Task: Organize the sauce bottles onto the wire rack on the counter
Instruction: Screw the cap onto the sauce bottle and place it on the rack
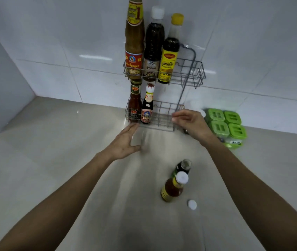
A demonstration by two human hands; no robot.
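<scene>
A two-tier grey wire rack (196,69) stands against the tiled wall. Its upper shelf carries three tall bottles: a brown sauce with a red label (134,46), a dark one with a white cap (153,46) and a yellow-capped one (169,57). The lower shelf (164,113) holds a red chilli bottle (134,105) and a dark white-necked bottle (147,107) at its left. My left hand (124,144) hovers open just before the lower shelf. My right hand (191,122) is at that shelf's right front corner, fingers loosely curled, holding nothing. Two small bottles stand nearer me: an amber white-capped one (173,187) and a dark one (183,166) behind it.
A loose white cap (192,204) lies on the beige counter (53,160) beside the amber bottle. Green-lidded containers (225,124) sit to the right of the rack. The counter meets tiled walls at the back and at the left corner.
</scene>
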